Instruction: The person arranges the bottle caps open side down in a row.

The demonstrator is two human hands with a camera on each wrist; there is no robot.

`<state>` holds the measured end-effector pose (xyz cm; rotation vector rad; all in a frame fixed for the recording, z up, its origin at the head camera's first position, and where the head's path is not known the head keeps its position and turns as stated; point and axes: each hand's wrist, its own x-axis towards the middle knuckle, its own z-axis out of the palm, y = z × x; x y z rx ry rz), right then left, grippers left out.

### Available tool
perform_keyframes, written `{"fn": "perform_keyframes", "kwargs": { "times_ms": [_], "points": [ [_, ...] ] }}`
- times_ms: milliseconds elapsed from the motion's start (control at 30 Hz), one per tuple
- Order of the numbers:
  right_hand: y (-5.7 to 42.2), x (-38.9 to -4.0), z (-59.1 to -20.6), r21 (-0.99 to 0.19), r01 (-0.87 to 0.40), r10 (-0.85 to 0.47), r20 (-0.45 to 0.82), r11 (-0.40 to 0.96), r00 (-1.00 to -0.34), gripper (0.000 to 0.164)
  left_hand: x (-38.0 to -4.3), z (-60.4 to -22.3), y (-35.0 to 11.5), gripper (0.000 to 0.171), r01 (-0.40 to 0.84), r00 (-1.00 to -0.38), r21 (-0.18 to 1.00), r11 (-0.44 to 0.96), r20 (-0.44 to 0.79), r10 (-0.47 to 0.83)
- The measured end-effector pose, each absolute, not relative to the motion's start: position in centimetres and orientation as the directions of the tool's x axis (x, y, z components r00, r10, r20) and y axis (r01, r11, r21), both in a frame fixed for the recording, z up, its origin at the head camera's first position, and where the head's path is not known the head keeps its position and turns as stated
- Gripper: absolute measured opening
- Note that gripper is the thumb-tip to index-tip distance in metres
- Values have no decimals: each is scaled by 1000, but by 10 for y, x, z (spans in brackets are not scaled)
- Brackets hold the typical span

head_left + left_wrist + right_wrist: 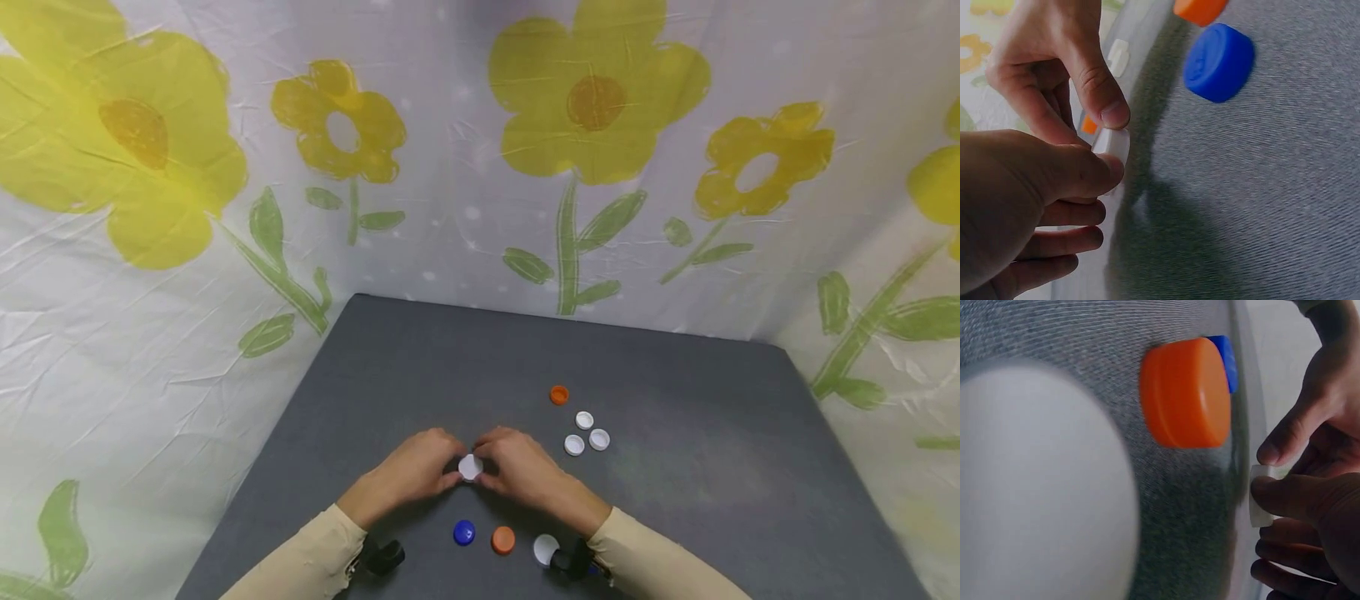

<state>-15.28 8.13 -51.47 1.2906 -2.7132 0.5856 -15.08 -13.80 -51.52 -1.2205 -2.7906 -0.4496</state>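
Pinching a small white round plastic cap [470,467] narrowly between thumb and fingers of both the left hand [420,468] and the right hand [525,468], apparently just off the dark grey tabletop [450,367]. Seemingly midway through a two-handed handling step; probably calls next for even pressure from both sides before easing either pinch. Lying nearer the body: a blue round plastic cap [464,532], an orange round plastic cap [503,540] and a larger-looking white round cap [545,549]. Scattered beyond, rightward: three shallow white caps [584,420] and a hollow-side-up orange cap [558,395].
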Motion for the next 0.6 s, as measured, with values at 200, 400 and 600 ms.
{"fn": "perform_keyframes", "kwargs": {
  "times_ms": [200, 400, 600],
  "points": [
    [79, -151, -521, -276, -769, -737, 231, 577, -636, 21, -147, -523, -134, 21, 751, -660, 149, 644, 202, 723],
    [77, -150, -522, -248, -771, -737, 233, 586, -635, 23, -143, -527, -129, 22, 763, -615, -62, 643, 234, 753],
    [79, -152, -521, -270, -766, -734, 227, 584, -640, 28, -145, -523, -131, 21, 757, -639, -15, 653, 189, 746]
  ]
}}
